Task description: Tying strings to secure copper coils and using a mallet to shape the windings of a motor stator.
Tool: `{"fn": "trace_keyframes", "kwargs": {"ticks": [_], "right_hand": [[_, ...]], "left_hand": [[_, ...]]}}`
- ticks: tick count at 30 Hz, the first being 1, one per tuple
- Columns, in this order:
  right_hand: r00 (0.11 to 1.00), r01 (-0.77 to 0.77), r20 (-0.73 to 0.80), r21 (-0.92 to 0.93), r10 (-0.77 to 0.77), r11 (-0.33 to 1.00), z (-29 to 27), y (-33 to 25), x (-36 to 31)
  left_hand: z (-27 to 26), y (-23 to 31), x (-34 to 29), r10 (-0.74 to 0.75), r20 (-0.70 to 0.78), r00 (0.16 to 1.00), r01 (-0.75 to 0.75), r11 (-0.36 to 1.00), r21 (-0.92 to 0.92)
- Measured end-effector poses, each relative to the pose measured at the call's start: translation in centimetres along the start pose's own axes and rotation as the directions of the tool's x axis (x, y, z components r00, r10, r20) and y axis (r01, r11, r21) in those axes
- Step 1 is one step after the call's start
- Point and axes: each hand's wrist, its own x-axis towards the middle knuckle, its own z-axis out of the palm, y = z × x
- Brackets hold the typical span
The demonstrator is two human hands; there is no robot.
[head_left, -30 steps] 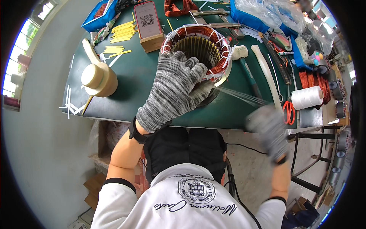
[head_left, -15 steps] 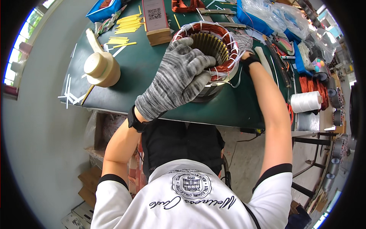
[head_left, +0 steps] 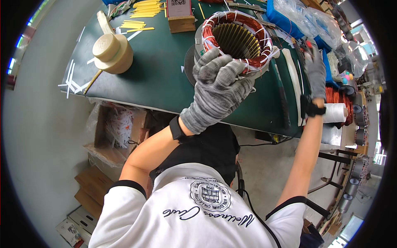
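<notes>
A motor stator (head_left: 237, 37) with copper windings tied in white cord stands on the green table (head_left: 157, 78). My left hand (head_left: 219, 89), in a grey knit glove, grips the stator's near rim. My right hand (head_left: 316, 72), also gloved, is stretched out to the right of the stator over a row of tools. Its fingertips are at a red-handled tool (head_left: 308, 43). The back of the glove hides whether the fingers hold anything.
A wooden mallet (head_left: 111, 51) lies at the table's left, with yellow strips (head_left: 144, 8) and a wooden block (head_left: 182, 22) behind it. A white spool (head_left: 336, 112), a long white stick (head_left: 293, 87) and blue bins (head_left: 289, 20) are on the right. A cardboard box (head_left: 118, 124) sits under the table.
My right hand rose from below the table's edge to the stator's far side, then moved right to the tools. My left hand stayed on the stator's rim.
</notes>
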Motion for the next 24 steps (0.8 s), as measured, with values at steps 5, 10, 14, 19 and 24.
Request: {"fn": "trace_keyframes", "kwargs": {"ticks": [5,10,14,19,24], "right_hand": [[0.994,-0.098,0.062,0.253,0.085,0.962,-5.9,-3.7,-9.1],[0.967,-0.015,0.237,0.42,-0.094,0.908,-5.8,-17.8,-12.1],[0.963,0.251,0.036,0.237,-0.267,0.939,-4.6,-20.3,-9.9],[0.951,0.27,0.093,0.215,-0.295,0.939,-6.3,-20.4,-10.3],[0.917,0.382,0.027,0.222,-0.397,0.897,-5.8,-19.9,-8.7]], "left_hand": [[-4.5,1.9,-2.6,0.07,0.489,0.869,0.138,0.917,-0.376],[-6.4,3.4,-1.8,-0.02,0.4,0.916,0.199,0.889,-0.412],[-6.1,3.8,-0.3,-0.018,0.337,0.941,0.173,0.882,-0.438],[-6.6,3.8,-1.1,0.041,0.527,0.849,0.142,0.942,-0.304],[-4.0,3.2,-2.1,0.138,0.642,0.754,0.008,0.976,-0.218]]}}
